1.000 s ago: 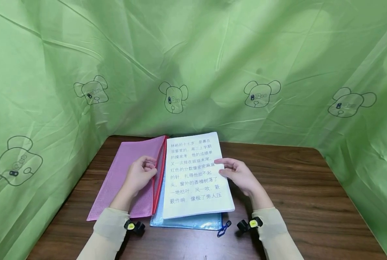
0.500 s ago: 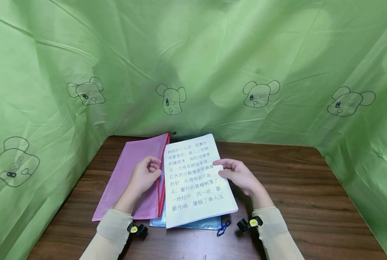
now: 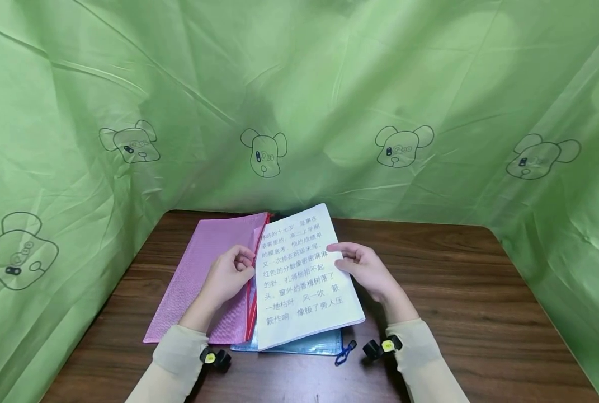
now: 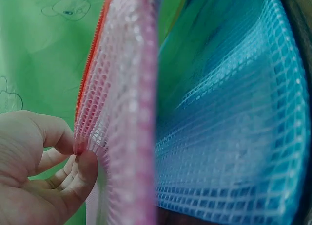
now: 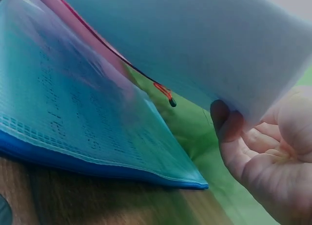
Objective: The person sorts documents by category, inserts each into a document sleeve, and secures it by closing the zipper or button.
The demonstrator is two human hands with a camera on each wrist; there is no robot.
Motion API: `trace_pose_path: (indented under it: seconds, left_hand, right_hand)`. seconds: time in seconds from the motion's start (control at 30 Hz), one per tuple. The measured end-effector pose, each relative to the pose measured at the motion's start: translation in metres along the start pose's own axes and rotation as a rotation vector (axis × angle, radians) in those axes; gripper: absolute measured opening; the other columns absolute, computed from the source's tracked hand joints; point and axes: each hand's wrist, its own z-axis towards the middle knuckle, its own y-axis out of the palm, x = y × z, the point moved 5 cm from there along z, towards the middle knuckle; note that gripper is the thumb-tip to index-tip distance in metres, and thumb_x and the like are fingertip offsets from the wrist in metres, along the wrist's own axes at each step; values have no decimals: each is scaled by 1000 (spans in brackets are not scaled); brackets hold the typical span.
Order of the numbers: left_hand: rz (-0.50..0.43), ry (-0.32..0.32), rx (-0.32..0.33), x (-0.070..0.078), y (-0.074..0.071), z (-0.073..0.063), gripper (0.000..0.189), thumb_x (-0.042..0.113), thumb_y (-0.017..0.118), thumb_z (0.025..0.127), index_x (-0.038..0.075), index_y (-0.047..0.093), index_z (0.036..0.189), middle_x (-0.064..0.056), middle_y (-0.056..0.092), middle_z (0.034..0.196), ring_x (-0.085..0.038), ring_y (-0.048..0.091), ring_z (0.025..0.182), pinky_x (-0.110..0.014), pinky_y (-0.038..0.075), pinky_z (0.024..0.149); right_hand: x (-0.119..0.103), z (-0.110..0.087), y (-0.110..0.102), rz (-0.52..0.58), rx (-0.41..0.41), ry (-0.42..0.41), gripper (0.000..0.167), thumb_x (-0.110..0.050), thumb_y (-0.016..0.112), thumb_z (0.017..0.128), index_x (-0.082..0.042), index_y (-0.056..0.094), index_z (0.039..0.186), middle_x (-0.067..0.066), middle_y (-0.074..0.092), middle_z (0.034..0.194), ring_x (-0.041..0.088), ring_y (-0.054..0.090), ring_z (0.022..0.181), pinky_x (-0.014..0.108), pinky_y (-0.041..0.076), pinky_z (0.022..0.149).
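Note:
My left hand (image 3: 229, 277) pinches the red-zippered edge of a pink mesh zipper pouch (image 3: 193, 268), lifting that side; the left wrist view shows thumb and fingers on the mesh (image 4: 131, 113) beside the zipper. My right hand (image 3: 367, 271) grips the right edge of a thin stack of printed paper (image 3: 299, 280), thumb on one face and fingers on the other. The stack is tilted, and its upper left edge appears to lie just inside the pouch's opening. In the right wrist view a red zipper pull (image 5: 163, 91) hangs from the pink pouch's edge.
A blue mesh zipper pouch (image 3: 321, 344) lies flat under the paper, with printed text showing through it in the right wrist view. Its blue zipper pull (image 3: 346, 352) sticks out at the lower right. Green curtain (image 3: 319, 84) encloses the wooden table (image 3: 460, 296).
My left hand and the pink pouch's zipper edge have moved right, up to the paper. The stack has turned slightly, its left edge meeting the pouch's opening. My right hand has shifted slightly left.

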Motion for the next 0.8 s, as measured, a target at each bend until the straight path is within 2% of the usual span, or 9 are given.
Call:
trace_pose_path:
  seconds: [0.3,0.8]
  left_hand:
    - [1,-17,-6,1,1,-1,23,1,74,93,8,70,114,-7,67,98,-19,60,84,-24,49,70]
    - [5,34,40,-8,9,-12,24,-1,73,90,9,71,112,-6,68,98,-18,62,84,-24,51,72]
  right_hand:
    - [-1,1,0,29,56,-24,40,2,61,105,1,66,145,25,69,133,26,75,103,33,64,84]
    - [9,-5,21,14,131,-60,37,-1,62,108,-3,67,145,24,71,132,27,77,103,33,64,82]
